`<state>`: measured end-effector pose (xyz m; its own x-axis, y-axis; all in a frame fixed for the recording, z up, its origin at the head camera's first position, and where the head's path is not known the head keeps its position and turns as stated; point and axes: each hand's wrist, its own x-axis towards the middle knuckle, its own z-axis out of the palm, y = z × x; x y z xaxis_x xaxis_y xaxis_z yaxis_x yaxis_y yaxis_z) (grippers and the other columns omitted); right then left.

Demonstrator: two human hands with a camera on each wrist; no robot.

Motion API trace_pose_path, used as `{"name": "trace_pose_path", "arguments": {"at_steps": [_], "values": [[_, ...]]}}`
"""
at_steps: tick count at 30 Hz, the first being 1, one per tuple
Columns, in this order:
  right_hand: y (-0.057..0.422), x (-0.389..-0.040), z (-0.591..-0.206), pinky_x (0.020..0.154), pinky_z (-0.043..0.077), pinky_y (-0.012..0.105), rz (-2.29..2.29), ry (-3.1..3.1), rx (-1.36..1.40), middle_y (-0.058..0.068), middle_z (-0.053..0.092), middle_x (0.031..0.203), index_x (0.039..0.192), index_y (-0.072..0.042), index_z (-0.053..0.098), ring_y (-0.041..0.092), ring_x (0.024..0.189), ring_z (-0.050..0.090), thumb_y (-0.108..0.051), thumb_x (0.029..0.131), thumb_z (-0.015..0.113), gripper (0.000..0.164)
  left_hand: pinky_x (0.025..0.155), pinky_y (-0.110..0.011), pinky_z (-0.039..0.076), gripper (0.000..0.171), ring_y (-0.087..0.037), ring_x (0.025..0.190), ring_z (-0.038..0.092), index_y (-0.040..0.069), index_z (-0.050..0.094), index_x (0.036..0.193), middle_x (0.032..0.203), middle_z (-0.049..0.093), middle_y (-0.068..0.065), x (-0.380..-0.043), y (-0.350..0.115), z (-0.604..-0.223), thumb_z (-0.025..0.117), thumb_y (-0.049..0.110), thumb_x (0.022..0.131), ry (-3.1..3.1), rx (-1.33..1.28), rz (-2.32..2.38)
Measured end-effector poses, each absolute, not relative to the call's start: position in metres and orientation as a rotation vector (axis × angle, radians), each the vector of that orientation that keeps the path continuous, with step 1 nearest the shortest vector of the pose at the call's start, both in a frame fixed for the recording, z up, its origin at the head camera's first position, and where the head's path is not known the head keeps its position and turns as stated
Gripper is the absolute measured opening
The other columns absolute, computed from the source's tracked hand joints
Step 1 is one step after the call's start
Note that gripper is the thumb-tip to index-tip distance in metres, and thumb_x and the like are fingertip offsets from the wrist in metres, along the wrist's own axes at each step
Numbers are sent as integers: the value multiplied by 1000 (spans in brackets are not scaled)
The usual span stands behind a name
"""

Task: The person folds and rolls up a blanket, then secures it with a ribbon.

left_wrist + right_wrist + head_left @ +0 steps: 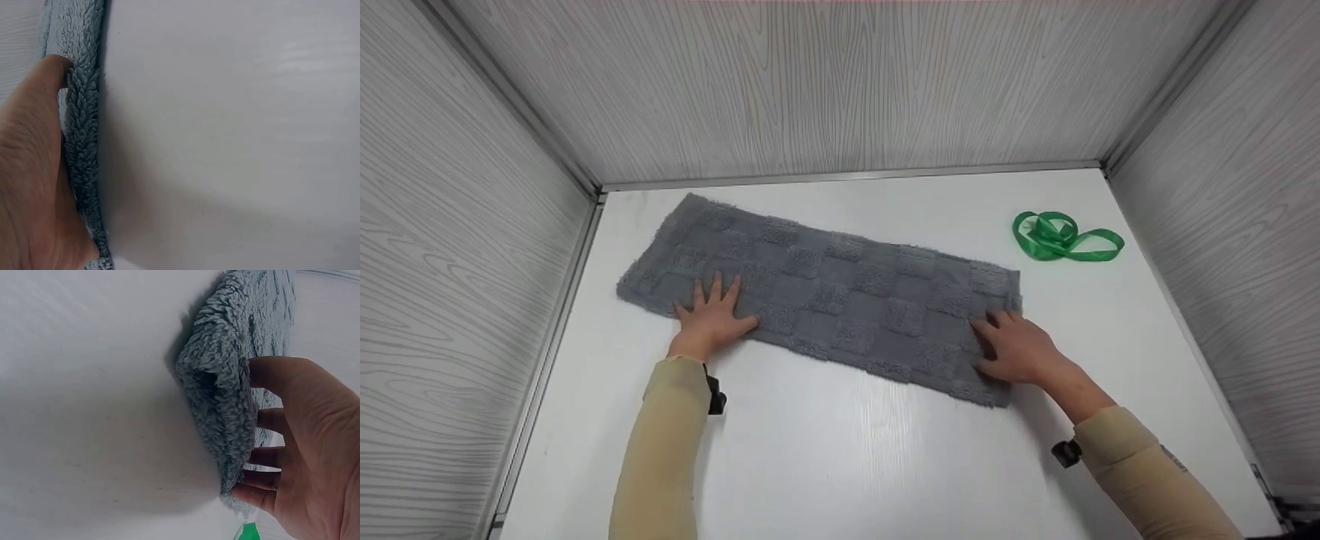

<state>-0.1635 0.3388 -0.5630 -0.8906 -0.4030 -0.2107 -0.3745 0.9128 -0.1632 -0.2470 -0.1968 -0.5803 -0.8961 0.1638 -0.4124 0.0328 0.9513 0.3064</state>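
A long grey towel [847,300] with raised fluffy squares lies flat and folded in layers, slanting across the white table. On its left part my left hand [712,319] rests with fingers and thumb spread. My right hand [1016,349] touches the top near the right end, fingers apart and slightly bent. In the left wrist view, the thumb of the left hand [34,169] lies over the towel's fluffy front edge [84,124]. The right wrist view shows a gap between the layers at the towel's corner [219,382], with the right hand's fingertips [256,458] on the upper layer.
A loosely looped green ribbon [1057,238] lies on the table at the back right, beyond the towel's right end. Pale wood-grain panels [840,90] stand at the back and both sides of the white table [847,457].
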Motion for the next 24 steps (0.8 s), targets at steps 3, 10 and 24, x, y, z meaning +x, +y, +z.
{"name": "trace_pose_path", "arguments": {"at_steps": [3,10,24], "values": [[340,-164,-565,98,45,62,-181,2837,-589,27,47,143,149,-5,52,46,126,49,-42,92,72,71,103,-83,-10,96,-52,148,-19,20,1,166,168,-15,-19,-247,-197,-581,48,68,98,2658,142,411],[344,-167,-565,100,44,62,-219,2819,-595,27,47,144,150,-7,52,46,127,47,-44,91,72,72,105,-82,-8,95,-52,149,-17,20,3,166,169,-12,-19,-248,-195,-581,48,68,97,2674,121,379],[392,-211,-552,98,44,63,-847,2823,-277,27,58,134,136,2,62,45,124,53,-22,106,58,39,118,-68,-3,87,-43,154,-2,18,9,166,170,2,-17,-228,-135,-553,57,51,102,2745,330,274]]}}
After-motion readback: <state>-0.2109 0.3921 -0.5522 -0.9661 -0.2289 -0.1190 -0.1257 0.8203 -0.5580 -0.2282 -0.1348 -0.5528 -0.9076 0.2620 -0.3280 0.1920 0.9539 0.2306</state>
